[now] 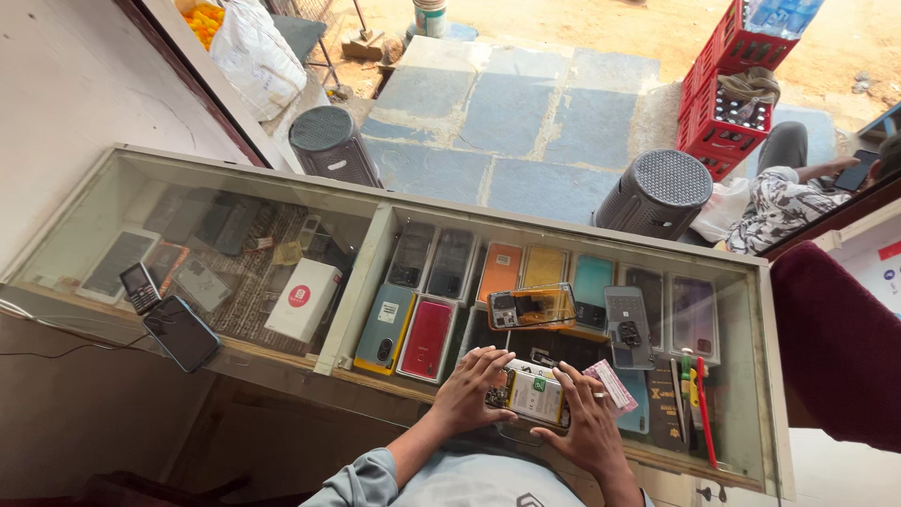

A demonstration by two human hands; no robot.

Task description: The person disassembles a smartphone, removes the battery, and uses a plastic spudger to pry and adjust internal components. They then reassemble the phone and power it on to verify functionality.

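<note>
An opened phone point(530, 394), its back apparently removed, is gripped by the left hand point(466, 388) and right hand point(587, 424) above the glass worktop point(282, 361); a slip could crack that glass.

We see a glass-topped counter point(762, 376); on it lie a dark smartphone point(181, 332), a small keypad phone point(140, 287), an amber phone case point(532, 306), a grey phone back point(627, 327) and screwdrivers point(699, 399).
</note>
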